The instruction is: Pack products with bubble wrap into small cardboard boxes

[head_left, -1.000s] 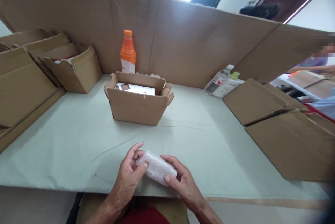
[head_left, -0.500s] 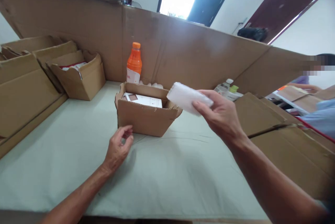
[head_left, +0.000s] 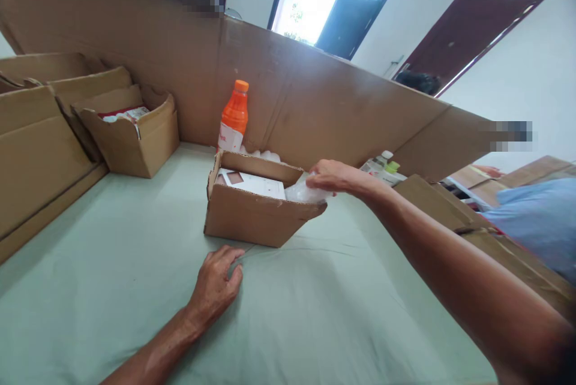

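The right hand (head_left: 335, 176) reaches over the open cardboard box (head_left: 258, 217) and grips a bubble-wrapped packet (head_left: 306, 194) at the box's right inner end, beside a white carton (head_left: 252, 184); the left hand (head_left: 216, 283) lies palm down on the table (head_left: 112, 265), just before the box; an orange bottle (head_left: 234, 116) stands behind it.

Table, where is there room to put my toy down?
The green table is bare between the middle box and the box on the left, around the left hand. It is crowded behind the middle box, where the right hand holds a bubble-wrapped packet beside the orange bottle.
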{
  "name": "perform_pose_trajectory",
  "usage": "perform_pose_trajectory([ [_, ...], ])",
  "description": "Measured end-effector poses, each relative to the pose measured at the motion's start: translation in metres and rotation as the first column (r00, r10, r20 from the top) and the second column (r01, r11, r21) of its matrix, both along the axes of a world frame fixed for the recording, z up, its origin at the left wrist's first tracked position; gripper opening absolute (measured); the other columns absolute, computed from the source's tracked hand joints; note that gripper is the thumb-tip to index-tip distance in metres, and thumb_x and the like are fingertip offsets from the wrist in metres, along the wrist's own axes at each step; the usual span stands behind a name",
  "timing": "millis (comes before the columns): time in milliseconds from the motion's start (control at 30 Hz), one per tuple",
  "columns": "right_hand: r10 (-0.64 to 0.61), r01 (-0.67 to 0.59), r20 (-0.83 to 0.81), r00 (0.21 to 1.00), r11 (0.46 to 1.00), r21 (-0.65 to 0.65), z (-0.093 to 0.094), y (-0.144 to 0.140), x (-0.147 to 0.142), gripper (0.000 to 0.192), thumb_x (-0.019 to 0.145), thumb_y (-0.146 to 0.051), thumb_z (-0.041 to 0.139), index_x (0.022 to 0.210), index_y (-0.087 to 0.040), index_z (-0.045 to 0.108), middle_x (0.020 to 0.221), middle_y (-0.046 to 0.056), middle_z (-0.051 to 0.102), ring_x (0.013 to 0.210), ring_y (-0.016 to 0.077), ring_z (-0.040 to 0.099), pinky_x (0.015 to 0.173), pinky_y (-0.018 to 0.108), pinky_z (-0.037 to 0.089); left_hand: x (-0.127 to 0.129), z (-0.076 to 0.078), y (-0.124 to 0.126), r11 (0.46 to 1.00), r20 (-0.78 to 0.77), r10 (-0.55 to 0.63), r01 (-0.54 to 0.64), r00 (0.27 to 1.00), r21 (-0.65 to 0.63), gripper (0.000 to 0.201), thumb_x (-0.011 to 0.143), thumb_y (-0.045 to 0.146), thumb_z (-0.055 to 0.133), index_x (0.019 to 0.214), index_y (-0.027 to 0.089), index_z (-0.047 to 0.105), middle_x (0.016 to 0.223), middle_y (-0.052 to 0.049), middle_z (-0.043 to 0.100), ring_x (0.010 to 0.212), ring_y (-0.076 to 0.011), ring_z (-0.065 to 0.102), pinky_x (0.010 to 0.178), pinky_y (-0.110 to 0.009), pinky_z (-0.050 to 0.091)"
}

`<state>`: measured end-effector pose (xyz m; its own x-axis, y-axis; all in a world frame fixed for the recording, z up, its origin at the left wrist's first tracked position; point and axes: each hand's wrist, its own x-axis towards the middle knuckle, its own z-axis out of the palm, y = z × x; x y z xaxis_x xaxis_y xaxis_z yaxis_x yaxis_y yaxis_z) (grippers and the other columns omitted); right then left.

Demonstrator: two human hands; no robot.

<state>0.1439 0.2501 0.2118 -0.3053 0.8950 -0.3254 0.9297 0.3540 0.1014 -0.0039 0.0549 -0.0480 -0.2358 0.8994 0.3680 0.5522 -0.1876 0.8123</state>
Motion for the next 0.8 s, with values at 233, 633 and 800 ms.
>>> perform_pose_trajectory([
  [233, 0.04, -0.047, 0.08, 0.996, 0.994, 0.098, -0.022, 0.005, -0.015, 0.028, 0.083, -0.024, 0.056, 0.101, -0.013, 0.074, 0.098, 0.016, 0.075, 0.086, 0.0253, 0.07, 0.065, 0.029, 0.045, 0.003, -0.001, -0.002, 1.0, -0.058, -0.026, 0.025, 0.998, -0.006, 0.029, 0.085, 0.02, 0.05, 0.103, 0.02, 0.072, 0.095, -0.006, 0.075, 0.085, -0.0228, 0.069, 0.077, -0.039, 0.057],
  [633, 0.13, -0.126, -0.006, 0.991, 0.969, 0.213, -0.034, 0.001, -0.002, 0.029, 0.085, -0.04, 0.064, 0.106, -0.025, 0.076, 0.106, 0.006, 0.077, 0.099, 0.0248, 0.068, 0.075, 0.029, 0.044, -0.002, -0.002, 0.001, 1.0, -0.071, 0.021, -0.023, 0.997, -0.015, 0.029, 0.085, 0.024, 0.05, 0.1, 0.02, 0.074, 0.09, -0.007, 0.076, 0.085, -0.0239, 0.07, 0.08, -0.041, 0.056],
  [800, 0.192, -0.183, -0.027, 0.981, 0.964, 0.193, -0.054, 0.006, -0.012, 0.019, 0.084, -0.032, 0.063, 0.09, -0.023, 0.079, 0.095, 0.007, 0.077, 0.092, 0.0224, 0.068, 0.069, 0.027, 0.041, -0.003, -0.005, 0.005, 0.999, -0.067, 0.028, -0.03, 0.997, -0.031, 0.028, 0.084, 0.026, 0.05, 0.096, 0.021, 0.075, 0.086, -0.007, 0.075, 0.083, -0.024, 0.07, 0.079, -0.041, 0.056],
])
